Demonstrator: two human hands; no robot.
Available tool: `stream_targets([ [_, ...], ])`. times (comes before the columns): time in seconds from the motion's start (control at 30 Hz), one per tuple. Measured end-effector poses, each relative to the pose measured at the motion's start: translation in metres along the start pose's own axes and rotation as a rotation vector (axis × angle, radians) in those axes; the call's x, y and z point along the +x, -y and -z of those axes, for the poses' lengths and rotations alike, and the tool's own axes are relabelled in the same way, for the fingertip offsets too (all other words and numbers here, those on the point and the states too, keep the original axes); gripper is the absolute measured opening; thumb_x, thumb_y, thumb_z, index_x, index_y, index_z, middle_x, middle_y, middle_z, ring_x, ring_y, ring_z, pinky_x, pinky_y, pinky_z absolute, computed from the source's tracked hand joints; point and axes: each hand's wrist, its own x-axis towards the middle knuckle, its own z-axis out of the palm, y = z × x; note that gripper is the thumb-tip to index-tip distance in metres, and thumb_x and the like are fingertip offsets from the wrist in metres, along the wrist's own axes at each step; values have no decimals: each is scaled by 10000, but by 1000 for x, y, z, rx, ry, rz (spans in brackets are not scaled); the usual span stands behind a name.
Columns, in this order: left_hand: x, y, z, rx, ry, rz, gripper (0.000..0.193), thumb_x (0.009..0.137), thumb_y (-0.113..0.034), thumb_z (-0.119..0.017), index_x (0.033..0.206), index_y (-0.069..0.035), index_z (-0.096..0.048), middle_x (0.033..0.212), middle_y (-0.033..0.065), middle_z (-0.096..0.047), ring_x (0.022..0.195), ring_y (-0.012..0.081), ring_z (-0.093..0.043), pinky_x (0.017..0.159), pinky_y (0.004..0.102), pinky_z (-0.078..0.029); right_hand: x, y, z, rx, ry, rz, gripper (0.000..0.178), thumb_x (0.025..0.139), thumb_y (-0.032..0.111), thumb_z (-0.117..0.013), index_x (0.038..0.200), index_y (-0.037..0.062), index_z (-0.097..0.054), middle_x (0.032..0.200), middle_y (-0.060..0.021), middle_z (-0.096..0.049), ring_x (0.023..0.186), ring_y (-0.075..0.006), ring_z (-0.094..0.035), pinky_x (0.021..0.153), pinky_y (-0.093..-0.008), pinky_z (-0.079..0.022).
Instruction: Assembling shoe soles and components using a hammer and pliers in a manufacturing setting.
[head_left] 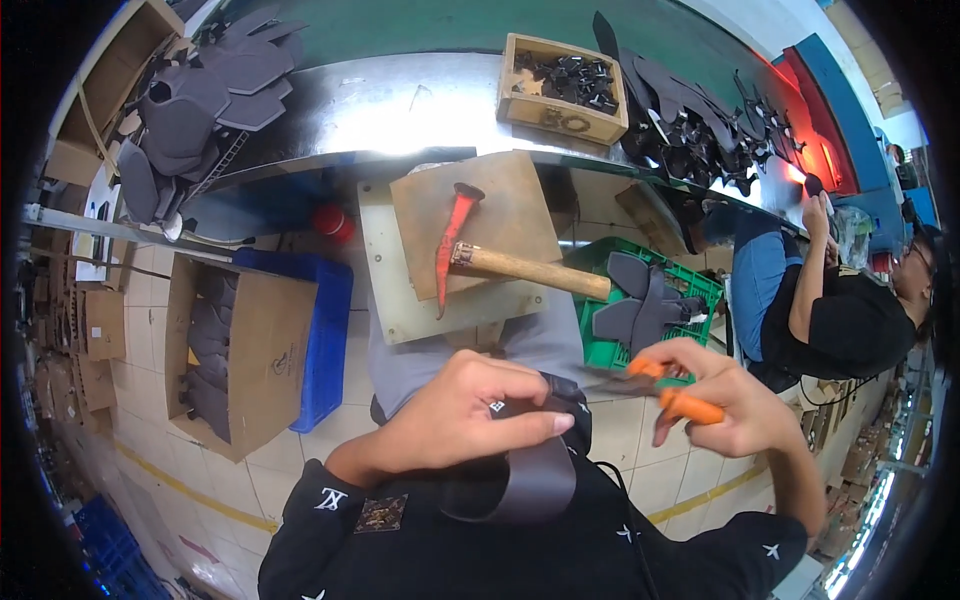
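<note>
A long green and metallic worktop (390,100) spans the top of the view, with a seated co-worker (850,310) at its right end. Below, to the left, stand an open cardboard box (265,365) holding dark pieces and, just beside it, a blue bin (325,350). A pale board (378,250) rests over the wearer's lap, a smaller brown board (520,200) lying on it; to their right is a green crate (600,353) with dark flat parts inside. On the worktop sits a wooden box (520,110) of small black pieces. A red-headed hammer (530,270) lies across the brown board, its wooden handle pointing toward the crate. The right hand (735,400) has its grip wrapped around the handles of an orange-handled tool (692,406), blurred at its tip. The left hand (470,410) has its grip pinching a dark curved piece (542,480) between thumb and fingers, close to the wearer's body, near the tool's tip.
</note>
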Motion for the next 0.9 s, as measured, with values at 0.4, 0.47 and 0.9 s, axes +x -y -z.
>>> stream_targets([
  [0.4,11,-1,-11,-167,-16,69,345,903,-200,-702,679,14,-550,570,51,-450,559,94,-415,525,288,-332,-92,-284,-42,93,-898,-630,468,758,22,-530,1224,-21,-547,925,-79,-648,832,-142,-581,755,-279,-463],
  [0.47,17,-5,-9,-128,59,157,180,887,-181,-702,936,-22,-772,797,90,-713,725,144,-658,667,255,-476,-104,-369,-56,-11,-911,-846,365,802,66,-581,1157,-18,-580,866,-105,-651,797,-156,-597,719,-300,-469],
  [0.9,-1,-46,142,434,-898,-104,352,993,-310,-558,1074,-4,-712,1039,65,-711,956,142,-634,872,292,-485,-68,-402,-107,-327,-1149,-1112,282,912,222,-604,977,-51,-627,1109,-233,-570,997,-402,-574,855,-510,-467],
])
